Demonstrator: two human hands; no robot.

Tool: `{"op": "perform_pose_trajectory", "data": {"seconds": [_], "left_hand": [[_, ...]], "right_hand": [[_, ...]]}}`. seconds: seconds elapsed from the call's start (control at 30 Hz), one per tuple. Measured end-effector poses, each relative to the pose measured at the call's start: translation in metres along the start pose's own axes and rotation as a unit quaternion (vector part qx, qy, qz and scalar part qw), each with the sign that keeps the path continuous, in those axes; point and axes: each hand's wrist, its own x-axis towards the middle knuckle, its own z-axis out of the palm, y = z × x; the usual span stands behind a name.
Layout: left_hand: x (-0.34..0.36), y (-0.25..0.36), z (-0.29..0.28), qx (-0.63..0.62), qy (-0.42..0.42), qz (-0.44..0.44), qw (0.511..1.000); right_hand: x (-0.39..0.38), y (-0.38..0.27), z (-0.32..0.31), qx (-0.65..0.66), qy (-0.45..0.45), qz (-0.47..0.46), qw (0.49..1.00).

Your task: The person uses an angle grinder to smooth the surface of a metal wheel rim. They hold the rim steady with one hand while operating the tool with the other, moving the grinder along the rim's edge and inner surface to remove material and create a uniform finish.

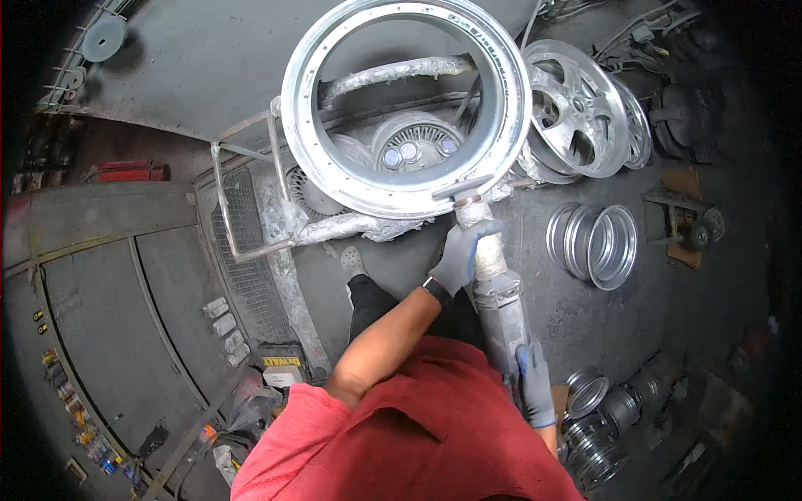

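Head view, items before you: your left hand (pixel 460 255), gloved grey, grip clenched around the front neck of a dust-caked power polisher (pixel 499 302); your right hand (pixel 535 386), also gloved, grip clenched on the tool's rear body. The tool's head touches the lower edge of a large bright aluminium wheel ring (pixel 407 108), which stands tilted on a grimy metal stand (pixel 251 200). To the right (well apart): spoked alloy wheels (pixel 585 108), two polished rim barrels (pixel 595 244) on the floor

Silver ring (pixel 401 179), bright; grey gloves on left hand (pixel 461 255) and right hand (pixel 535 386); dust-grey tool (pixel 499 305); red shirt (pixel 401 434); black wristband (pixel 436 290); dark grey floor (pixel 200 75); silver rims (pixel 595 244)
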Motion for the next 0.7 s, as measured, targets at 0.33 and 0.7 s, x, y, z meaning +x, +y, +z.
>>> {"op": "perform_pose_trajectory", "data": {"seconds": [0.33, 0.7], "left_hand": [[-0.073, 0.076, -0.067, 0.071, 0.036, -0.084, 0.993], [-0.083, 0.141, -0.101, 0.168, 0.076, 0.015, 0.983]], "right_hand": [[-0.068, 0.027, 0.165, 0.111, 0.019, -0.014, 0.994], [-0.020, 0.030, 0.213, 0.079, -0.084, -0.072, 0.991]]}}
